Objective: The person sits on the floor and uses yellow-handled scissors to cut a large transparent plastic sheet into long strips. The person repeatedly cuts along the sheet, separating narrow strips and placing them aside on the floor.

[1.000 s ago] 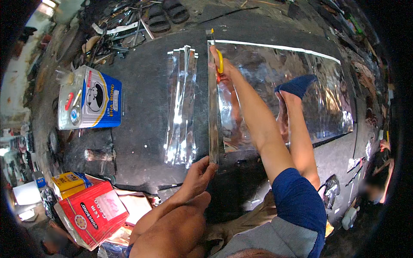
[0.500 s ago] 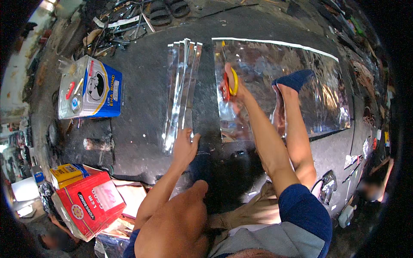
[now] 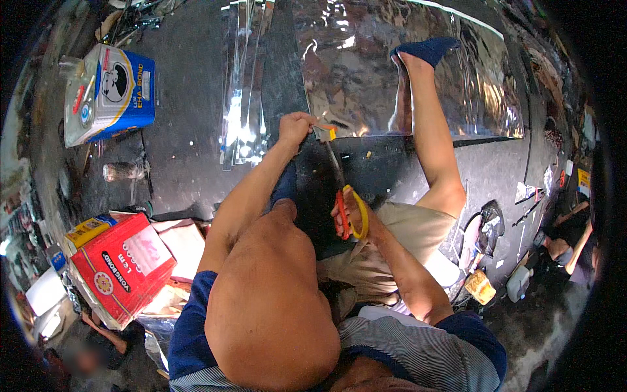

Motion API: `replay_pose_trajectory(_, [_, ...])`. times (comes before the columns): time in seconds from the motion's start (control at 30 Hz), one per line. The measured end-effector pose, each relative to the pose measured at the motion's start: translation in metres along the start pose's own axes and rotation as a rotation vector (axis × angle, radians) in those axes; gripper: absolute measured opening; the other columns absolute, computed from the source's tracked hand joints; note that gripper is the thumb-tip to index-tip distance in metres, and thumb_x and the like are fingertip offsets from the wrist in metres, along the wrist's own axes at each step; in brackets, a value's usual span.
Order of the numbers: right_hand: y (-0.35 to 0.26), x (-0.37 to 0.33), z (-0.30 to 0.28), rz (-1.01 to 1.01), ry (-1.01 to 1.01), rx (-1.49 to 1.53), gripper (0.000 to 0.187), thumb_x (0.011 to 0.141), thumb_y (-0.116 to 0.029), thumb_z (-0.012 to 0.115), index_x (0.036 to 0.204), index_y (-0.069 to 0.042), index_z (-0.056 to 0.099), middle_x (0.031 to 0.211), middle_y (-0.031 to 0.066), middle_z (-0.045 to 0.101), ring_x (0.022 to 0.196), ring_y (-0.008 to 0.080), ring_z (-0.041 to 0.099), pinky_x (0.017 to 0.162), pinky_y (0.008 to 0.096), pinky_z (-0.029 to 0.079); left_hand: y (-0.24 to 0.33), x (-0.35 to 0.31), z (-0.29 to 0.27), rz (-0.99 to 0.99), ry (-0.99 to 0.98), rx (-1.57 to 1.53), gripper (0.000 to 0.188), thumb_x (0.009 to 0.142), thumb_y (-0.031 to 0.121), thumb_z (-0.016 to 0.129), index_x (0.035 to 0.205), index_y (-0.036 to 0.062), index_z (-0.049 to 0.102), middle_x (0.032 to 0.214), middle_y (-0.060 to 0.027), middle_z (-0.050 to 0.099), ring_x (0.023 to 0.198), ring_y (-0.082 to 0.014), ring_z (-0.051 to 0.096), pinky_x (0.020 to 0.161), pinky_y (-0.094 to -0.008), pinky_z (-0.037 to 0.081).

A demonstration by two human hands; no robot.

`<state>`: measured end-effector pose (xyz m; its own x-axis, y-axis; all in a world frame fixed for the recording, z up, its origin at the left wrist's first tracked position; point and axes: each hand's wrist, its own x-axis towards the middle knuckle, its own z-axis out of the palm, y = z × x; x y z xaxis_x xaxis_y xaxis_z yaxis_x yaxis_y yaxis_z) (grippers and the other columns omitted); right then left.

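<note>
My left hand [image 3: 296,129] pinches the near left corner of a large shiny silver sheet [image 3: 366,85] lying on the dark floor. In my right hand [image 3: 358,215] is a pair of scissors [image 3: 337,168] with red and yellow handles. The scissors point away from me, their blade tips at the lifted corner beside my left fingers. How far the blades are apart is hard to make out. Several long silver strips [image 3: 243,85] lie to the left of the sheet. My foot in a navy sock [image 3: 428,51] rests on the sheet.
A blue and white tin [image 3: 124,95] stands at the left, with a clear jar [image 3: 123,172] lying nearer. Closer still is a red carton [image 3: 124,268]. A black plastic bag [image 3: 491,222] and a yellowish block [image 3: 481,287] are at the right. Other people sit at both lower sides.
My left hand has left the strips for the sheet's near corner. My right hand has drawn the scissors back toward me from over the sheet. The view has tilted nearer my body.
</note>
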<state>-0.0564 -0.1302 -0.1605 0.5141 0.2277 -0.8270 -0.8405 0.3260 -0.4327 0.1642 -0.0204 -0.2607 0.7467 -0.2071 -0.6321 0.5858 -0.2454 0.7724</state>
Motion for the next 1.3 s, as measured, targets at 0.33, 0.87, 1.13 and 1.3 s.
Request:
replay_pose_trajectory(0.33, [-0.011,0.025,0.009,0.037,0.08,-0.066,0.085,0.071,-0.082,0.037,0.083,0.0,0.053,0.059,0.0043,0.049,0.051,0.0159,0.054,0.052,0.0308,0.049,0.026,-0.012,0.001,0.033,-0.006,0.061,0.009,0.076,0.006,0.063,0.072,-0.001,0.067,0.064,-0.0045,0.061,0.057,-0.0109,0.052,0.054,-0.0253,0.04])
replay_pose_trajectory(0.87, [-0.024,0.053,0.0,-0.067,0.213,-0.08,0.075,0.071,-0.075,0.051,0.072,0.0,0.054,0.05,0.0022,0.046,0.037,0.0153,0.05,0.036,0.0306,0.045,-0.029,-0.024,0.009,0.178,-0.182,0.183,0.028,0.088,0.026,0.054,0.09,-0.0011,0.061,0.066,-0.0036,0.055,0.061,-0.0125,0.049,0.059,-0.0307,0.042])
replay_pose_trajectory(1.13, [-0.027,0.055,0.0,-0.066,0.215,-0.086,0.074,0.071,-0.074,0.053,0.069,0.0,0.055,0.048,0.0028,0.046,0.037,0.0146,0.049,0.034,0.0304,0.043,-0.017,-0.035,0.013,0.173,-0.129,0.201,0.023,0.088,0.023,0.054,0.088,0.0004,0.061,0.061,-0.0022,0.051,0.056,-0.011,0.046,0.052,-0.0285,0.037])
replay_pose_trajectory(1.3, [-0.026,0.051,0.002,-0.144,0.202,-0.095,0.067,0.074,-0.069,0.056,0.065,-0.002,0.057,0.049,0.0036,0.048,0.036,0.0147,0.05,0.032,0.0299,0.04,-0.031,-0.03,0.011,0.071,-0.174,-0.039,0.02,0.087,0.02,0.056,0.082,0.0015,0.061,0.061,0.0009,0.05,0.052,-0.0076,0.042,0.047,-0.0256,0.032])
